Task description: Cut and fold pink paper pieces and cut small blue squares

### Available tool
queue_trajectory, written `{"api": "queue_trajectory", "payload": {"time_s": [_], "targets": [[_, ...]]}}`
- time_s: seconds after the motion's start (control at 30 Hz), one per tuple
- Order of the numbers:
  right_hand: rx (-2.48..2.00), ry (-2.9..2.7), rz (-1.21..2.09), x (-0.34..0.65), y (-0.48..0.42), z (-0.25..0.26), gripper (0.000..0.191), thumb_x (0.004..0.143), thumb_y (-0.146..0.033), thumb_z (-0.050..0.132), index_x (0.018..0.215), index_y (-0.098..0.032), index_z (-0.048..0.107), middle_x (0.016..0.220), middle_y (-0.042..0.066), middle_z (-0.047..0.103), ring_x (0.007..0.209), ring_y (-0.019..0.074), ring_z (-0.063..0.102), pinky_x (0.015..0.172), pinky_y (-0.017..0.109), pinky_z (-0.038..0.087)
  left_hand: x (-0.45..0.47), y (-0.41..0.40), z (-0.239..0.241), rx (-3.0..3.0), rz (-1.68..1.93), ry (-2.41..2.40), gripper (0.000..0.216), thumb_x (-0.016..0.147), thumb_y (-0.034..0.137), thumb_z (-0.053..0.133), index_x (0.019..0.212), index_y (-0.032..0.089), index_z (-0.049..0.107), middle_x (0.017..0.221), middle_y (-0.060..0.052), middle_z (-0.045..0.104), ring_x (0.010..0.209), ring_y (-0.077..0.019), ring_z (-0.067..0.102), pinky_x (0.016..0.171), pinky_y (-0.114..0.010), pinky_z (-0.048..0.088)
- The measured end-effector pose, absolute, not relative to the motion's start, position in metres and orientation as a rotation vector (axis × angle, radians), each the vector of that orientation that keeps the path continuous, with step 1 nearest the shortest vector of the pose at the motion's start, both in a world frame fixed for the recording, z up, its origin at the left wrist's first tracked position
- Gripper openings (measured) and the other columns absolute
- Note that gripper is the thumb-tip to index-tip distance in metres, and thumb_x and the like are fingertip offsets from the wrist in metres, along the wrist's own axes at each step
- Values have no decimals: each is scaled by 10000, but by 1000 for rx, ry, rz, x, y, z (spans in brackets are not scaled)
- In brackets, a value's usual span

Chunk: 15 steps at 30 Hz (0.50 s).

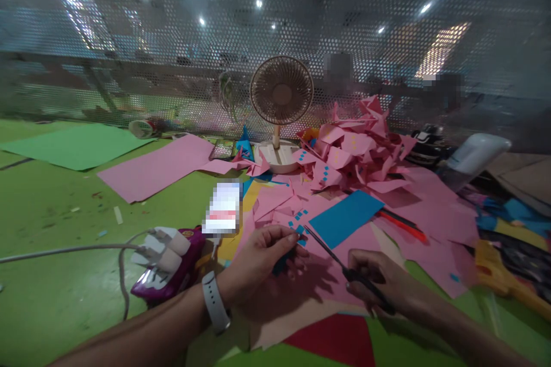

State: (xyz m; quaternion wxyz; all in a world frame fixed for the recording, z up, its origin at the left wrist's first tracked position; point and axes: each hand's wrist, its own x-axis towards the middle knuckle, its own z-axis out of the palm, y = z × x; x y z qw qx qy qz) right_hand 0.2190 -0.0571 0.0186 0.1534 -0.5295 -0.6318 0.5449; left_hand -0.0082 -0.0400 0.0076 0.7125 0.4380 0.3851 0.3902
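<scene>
My left hand is closed in a pinch on a small piece of blue paper, mostly hidden by the fingers. Black-handled scissors are gripped in my right hand, their blades pointing up and left toward my left hand. The blades look close together and do not touch the paper. Several tiny cut blue paper pieces lie just beyond my left fingertips on pink paper. Right of these rests a larger blue paper rectangle.
A heap of folded pink paper stands behind, beside a small fan. Left of my hands are a lit phone and a purple power strip with plugs and cable. A yellow tool lies at right.
</scene>
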Motion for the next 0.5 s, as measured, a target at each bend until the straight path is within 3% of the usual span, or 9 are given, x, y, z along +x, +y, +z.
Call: {"api": "queue_trajectory", "payload": {"time_s": [0.5], "targets": [[-1504, -1954, 1515, 221, -57, 16, 303, 686, -319, 660, 623, -187, 396, 530, -80, 363, 507, 69, 328, 457, 185, 235, -10, -38, 0, 988, 789, 855, 264, 777, 380, 638, 834, 123, 638, 749, -54, 681, 549, -77, 589, 516, -185, 447]]}}
